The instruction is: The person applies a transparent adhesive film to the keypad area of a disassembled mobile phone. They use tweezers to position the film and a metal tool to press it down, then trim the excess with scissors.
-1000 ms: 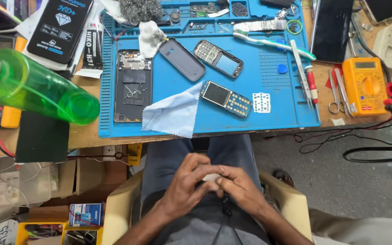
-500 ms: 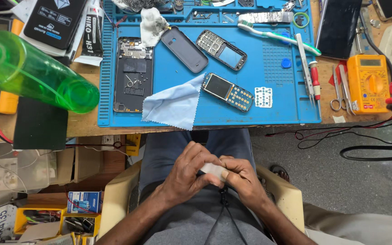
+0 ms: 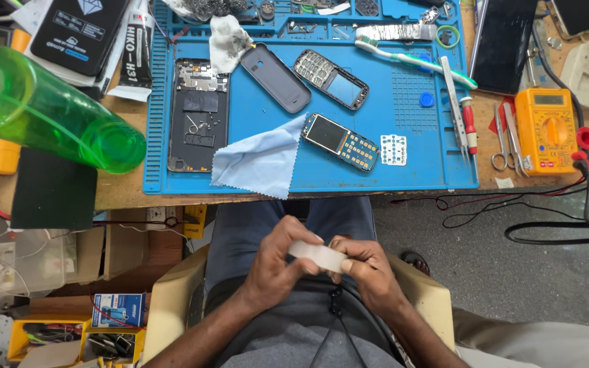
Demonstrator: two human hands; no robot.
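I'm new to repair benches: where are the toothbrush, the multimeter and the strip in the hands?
toothbrush (image 3: 414, 59), head view, mid handle.
yellow multimeter (image 3: 545, 129), head view, dial.
white strip (image 3: 316, 255), head view, middle, held by both hands.

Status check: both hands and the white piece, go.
Left hand and right hand both grip the small white strip over the lap. Keypad phone sits on the blue mat, untouched. Nothing in the way.

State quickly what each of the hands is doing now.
Left hand: closed on the small white piece.
Right hand: closed on the same piece.
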